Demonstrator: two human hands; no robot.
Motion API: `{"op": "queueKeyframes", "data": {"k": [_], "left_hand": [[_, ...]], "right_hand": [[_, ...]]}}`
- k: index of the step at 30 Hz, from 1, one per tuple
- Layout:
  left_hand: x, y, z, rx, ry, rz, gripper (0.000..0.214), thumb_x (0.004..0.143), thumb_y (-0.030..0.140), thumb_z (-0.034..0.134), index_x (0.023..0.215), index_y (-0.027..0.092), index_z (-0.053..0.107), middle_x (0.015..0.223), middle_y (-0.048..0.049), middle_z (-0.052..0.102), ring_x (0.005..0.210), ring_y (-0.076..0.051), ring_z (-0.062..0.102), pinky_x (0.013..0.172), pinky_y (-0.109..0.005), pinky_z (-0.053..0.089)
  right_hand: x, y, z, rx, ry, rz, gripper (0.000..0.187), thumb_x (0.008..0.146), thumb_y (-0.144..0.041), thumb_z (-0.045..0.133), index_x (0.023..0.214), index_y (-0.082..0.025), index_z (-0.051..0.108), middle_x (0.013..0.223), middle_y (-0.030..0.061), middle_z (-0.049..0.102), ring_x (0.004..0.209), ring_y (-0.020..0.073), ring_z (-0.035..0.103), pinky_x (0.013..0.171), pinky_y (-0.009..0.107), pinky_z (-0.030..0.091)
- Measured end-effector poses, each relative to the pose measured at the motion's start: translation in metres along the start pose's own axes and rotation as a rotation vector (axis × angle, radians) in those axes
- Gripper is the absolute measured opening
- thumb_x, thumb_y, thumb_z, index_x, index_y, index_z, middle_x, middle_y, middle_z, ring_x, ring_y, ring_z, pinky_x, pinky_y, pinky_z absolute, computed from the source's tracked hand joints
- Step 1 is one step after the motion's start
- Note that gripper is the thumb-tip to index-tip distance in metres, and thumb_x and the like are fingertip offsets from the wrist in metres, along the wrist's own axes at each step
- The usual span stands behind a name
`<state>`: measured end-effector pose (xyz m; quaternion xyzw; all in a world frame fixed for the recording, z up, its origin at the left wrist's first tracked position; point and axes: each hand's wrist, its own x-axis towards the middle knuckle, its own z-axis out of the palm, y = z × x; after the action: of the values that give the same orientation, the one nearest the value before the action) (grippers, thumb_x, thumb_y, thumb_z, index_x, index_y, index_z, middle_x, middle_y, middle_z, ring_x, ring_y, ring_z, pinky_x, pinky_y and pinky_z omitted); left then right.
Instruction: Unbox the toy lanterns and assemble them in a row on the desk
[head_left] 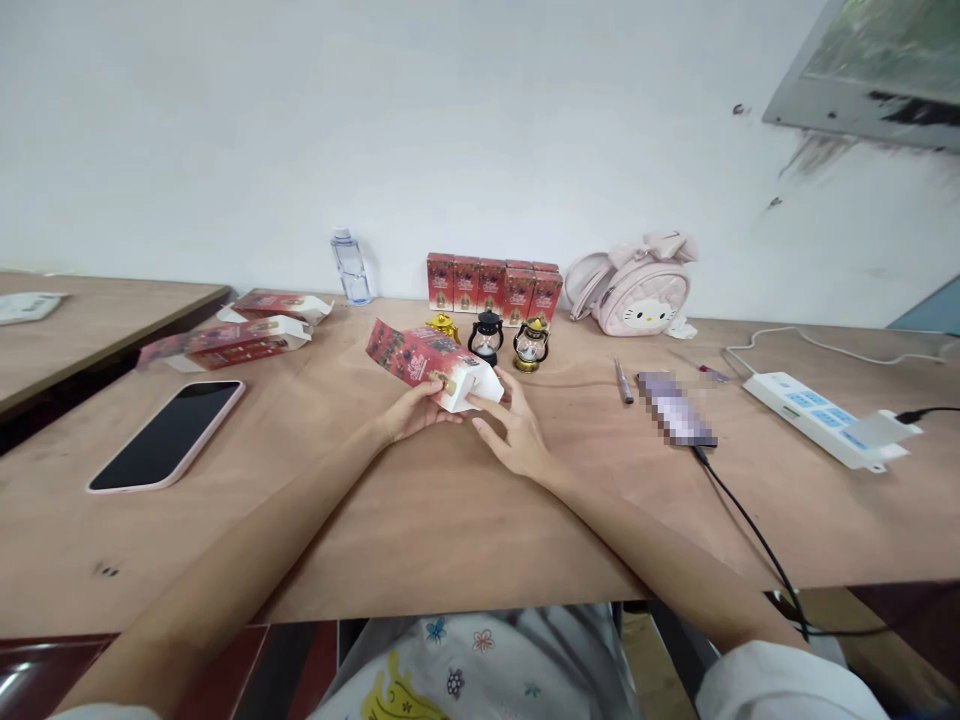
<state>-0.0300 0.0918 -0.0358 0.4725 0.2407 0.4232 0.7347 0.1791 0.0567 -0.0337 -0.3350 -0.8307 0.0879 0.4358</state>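
Note:
Between my hands is a red printed cardboard box (424,362), tilted, its white inner flaps at the near end folded outward. My left hand (414,410) grips its lower left side, thumb on the printed face. My right hand (514,425) is at the white end, its fingers on the flaps. Just behind the box stand small lanterns: a black one (487,338), a black-and-gold one (531,347), and a gold one (444,325) partly hidden by the box. Several closed red boxes (491,287) stand in a row against the wall.
Unfolded red cartons (247,342) and a pink-edged phone (169,435) lie to the left. A clear bottle (351,268) stands by the wall. Rightward are a pink cat-face bag (645,300), a screwdriver-like tool (623,382), a cabled phone (675,408) and a power strip (817,415).

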Motion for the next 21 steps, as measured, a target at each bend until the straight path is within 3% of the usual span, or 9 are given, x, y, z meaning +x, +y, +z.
{"op": "queueKeyframes", "data": {"k": [5,14,21], "left_hand": [[0.0006,0.0001,-0.0032,-0.014,-0.037,-0.009,0.037,0.073,0.042,0.066,0.094,0.012,0.068,0.091,-0.0107,0.071,0.081,-0.022,0.066,0.077,-0.033,0.052],[-0.0009,0.0013,-0.0032,-0.038,-0.077,0.002,0.044,0.074,0.047,0.062,0.103,0.015,0.065,0.095,-0.01,0.071,0.083,-0.022,0.067,0.08,-0.035,0.051],[-0.002,0.0016,-0.0014,-0.066,-0.026,0.013,0.046,0.072,0.044,0.063,0.109,0.017,0.063,0.098,-0.0085,0.072,0.092,-0.024,0.065,0.079,-0.034,0.05]], "right_hand": [[0.0001,0.0011,0.0018,-0.025,-0.035,0.023,0.041,0.088,-0.033,0.051,0.128,-0.021,0.052,0.146,0.0141,0.025,0.138,0.0288,0.03,0.107,0.047,0.039],[-0.0006,0.005,0.0022,-0.004,-0.015,-0.078,0.058,0.087,-0.03,0.054,0.141,-0.033,0.035,0.152,0.0077,0.015,0.139,0.0274,0.028,0.107,0.048,0.038],[-0.0013,0.0059,-0.0006,0.01,-0.009,-0.148,0.048,0.087,-0.029,0.054,0.135,-0.033,0.046,0.152,0.0052,0.018,0.141,0.0274,0.025,0.107,0.051,0.038]]}}
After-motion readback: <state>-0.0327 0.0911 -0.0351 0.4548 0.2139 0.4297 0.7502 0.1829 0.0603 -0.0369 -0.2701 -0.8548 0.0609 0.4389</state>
